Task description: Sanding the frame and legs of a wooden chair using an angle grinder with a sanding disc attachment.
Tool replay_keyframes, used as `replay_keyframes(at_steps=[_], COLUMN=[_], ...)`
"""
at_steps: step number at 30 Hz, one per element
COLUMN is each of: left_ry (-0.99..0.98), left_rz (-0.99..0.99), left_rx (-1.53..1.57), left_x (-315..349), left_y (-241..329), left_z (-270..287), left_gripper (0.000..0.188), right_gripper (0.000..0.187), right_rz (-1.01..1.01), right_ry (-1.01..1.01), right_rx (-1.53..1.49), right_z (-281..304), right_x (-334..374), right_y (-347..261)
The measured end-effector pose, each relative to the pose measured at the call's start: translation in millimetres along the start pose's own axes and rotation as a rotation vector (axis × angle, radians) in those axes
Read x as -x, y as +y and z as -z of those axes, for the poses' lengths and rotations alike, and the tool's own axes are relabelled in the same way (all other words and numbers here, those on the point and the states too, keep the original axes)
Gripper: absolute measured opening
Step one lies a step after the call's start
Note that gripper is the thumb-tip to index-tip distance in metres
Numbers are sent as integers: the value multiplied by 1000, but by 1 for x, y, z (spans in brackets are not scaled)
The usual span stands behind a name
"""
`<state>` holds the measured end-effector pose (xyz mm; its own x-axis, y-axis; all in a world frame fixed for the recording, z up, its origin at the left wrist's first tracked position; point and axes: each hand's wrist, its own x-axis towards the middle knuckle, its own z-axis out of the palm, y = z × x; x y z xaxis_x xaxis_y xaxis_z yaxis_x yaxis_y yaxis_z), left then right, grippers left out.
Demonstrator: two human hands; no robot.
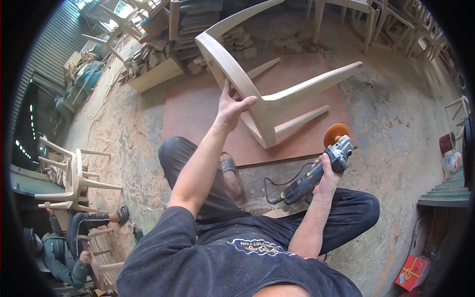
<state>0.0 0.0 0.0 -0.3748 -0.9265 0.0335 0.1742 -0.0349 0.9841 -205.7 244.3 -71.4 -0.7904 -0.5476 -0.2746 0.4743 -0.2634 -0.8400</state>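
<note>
Where a reddish board lies flat, a smooth pale-wood chair frame tilts on it.
Near, a dark shirt bears lettering; right, a grey-black grinder with round orange disc sits wrapped in the right hand; the left hand pinches the frame's curved rail.

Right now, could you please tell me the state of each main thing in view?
Wooden chair frame: tipped over, held by the left grip.
Angle grinder: held in the right grip; running or not, I cannot tell.
Orange disc: mounted on the grinder, apart from the frame.
Power cord: bent, slack.
Reddish-brown board: laid flat beneath the frame.
</note>
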Motion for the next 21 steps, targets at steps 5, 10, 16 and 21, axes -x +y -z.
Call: replay_keyframes(at_steps=[5,10,16,21], left_ry=[-58,117,154,148], left_rz=[43,192,232,205], left_rx=[-70,-90,-456,-490], left_x=[-29,-48,-81,-101], left_y=[8,23,62,62], left_z=[60,81,81,74], left_gripper=[100,73,72,82], right_gripper=[36,39,50,50], right_rz=[-56,-101,-168,-219], right_ry=[19,26,-100,-191], right_rx=[-28,-44,-168,-264], right_z=[0,10,10,19], right_x=[-1,-4,-5,-9], right_y=[2,6,15,24])
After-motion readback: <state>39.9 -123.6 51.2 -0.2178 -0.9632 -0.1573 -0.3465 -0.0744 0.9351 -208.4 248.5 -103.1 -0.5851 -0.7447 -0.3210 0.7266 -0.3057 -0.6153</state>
